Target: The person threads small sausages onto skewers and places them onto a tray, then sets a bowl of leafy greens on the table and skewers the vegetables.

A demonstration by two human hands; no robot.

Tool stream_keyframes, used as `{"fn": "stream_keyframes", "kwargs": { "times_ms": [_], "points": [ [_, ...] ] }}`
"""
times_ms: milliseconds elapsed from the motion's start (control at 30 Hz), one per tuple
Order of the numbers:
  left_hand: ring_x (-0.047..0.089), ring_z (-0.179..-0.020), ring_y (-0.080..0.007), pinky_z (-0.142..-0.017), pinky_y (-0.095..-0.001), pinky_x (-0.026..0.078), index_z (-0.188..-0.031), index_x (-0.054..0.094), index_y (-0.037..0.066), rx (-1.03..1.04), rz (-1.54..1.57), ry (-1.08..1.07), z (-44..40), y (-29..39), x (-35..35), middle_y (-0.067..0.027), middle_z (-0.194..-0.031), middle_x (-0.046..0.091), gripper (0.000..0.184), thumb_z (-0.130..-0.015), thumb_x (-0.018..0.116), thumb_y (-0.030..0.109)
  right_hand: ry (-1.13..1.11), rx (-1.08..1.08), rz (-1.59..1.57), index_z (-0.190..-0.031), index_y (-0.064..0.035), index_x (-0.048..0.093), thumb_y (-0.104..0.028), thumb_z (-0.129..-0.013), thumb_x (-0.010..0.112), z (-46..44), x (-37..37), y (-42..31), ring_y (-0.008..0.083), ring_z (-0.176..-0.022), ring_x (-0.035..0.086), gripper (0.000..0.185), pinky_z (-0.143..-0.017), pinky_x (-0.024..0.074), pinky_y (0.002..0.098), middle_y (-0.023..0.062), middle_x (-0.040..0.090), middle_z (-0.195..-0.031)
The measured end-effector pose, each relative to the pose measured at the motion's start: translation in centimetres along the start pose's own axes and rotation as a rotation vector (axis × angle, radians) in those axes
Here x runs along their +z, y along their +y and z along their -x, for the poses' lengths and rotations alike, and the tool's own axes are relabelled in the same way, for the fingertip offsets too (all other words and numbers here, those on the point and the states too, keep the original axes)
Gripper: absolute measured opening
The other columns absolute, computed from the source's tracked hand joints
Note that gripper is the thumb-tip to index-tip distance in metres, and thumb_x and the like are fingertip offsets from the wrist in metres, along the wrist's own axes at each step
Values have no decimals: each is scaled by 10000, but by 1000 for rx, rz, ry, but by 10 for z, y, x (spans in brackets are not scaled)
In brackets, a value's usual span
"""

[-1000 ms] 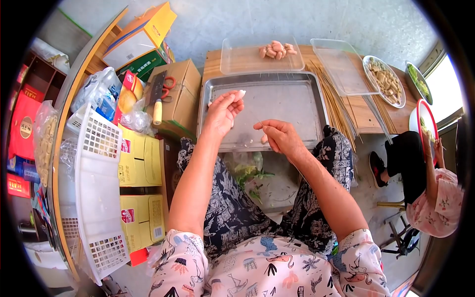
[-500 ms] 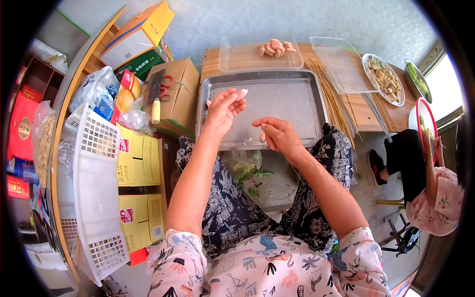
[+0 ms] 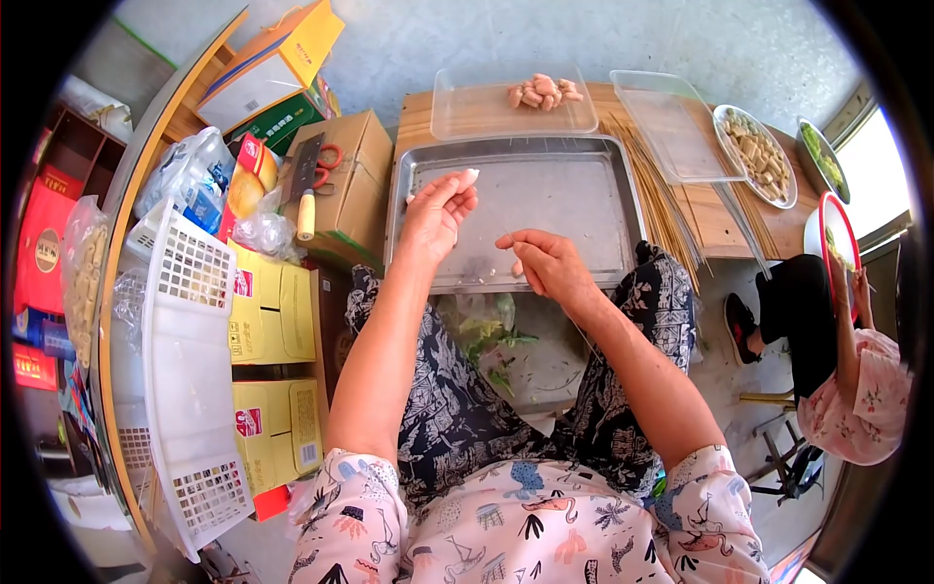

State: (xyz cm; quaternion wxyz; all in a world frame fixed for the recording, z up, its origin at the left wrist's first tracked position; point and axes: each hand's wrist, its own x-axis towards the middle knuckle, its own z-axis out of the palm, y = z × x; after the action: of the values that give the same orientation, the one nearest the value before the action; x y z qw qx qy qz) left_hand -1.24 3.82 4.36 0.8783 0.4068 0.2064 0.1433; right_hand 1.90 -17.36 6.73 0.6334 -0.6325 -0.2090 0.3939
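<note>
My left hand (image 3: 438, 216) is closed over the left part of a metal tray (image 3: 545, 185), pinching a small whitish piece of food (image 3: 472, 175) that sticks out past the fingertips. Over the tray's near edge, my right hand (image 3: 545, 261) is closed around a thin skewer (image 3: 587, 339); only slim bits of it show at the fingertips and below the hand. A few pale pieces lie at the tray's left side, partly hidden by my left hand. Small crumbs dot the tray floor.
Behind the tray, a clear plastic container (image 3: 467, 115) holds pinkish meat pieces (image 3: 545, 92). Bamboo skewers (image 3: 647, 185) lie to the right, near an oval plate of food chunks (image 3: 759, 161). A cleaver (image 3: 306, 175) and scissors (image 3: 329, 161) rest on a carton at left. Another person (image 3: 856, 389) sits at right.
My left hand has shifted slightly down and left with the whitish piece. My right hand has stayed almost still.
</note>
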Motion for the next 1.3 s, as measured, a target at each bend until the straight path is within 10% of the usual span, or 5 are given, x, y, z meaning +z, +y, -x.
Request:
{"fn": "stream_keyframes", "kwargs": {
  "times_ms": [467, 1300],
  "points": [
    [599, -830, -145, -762, -267, 506, -1008, 599, 34, 60, -111, -40, 6, 1, 10, -81, -976, 647, 157, -869, 596, 107, 39, -23, -48, -994, -20, 636, -125, -914, 455, -2, 1, 1, 39, -406, 349, 224, -391, 280, 210, -60, 400, -491],
    [605, -861, -160, -795, -284, 513, -1039, 575, 27, -2, -128, -117, 5, 0, 8, -112, -1035, 638, 194, -866, 605, 107, 25, -12, -1, -1075, -48, 618, -173, -936, 449, -1, -3, -1, 15, -428, 363, 252, -404, 280, 175, -3, 578, -657]
  ]
}}
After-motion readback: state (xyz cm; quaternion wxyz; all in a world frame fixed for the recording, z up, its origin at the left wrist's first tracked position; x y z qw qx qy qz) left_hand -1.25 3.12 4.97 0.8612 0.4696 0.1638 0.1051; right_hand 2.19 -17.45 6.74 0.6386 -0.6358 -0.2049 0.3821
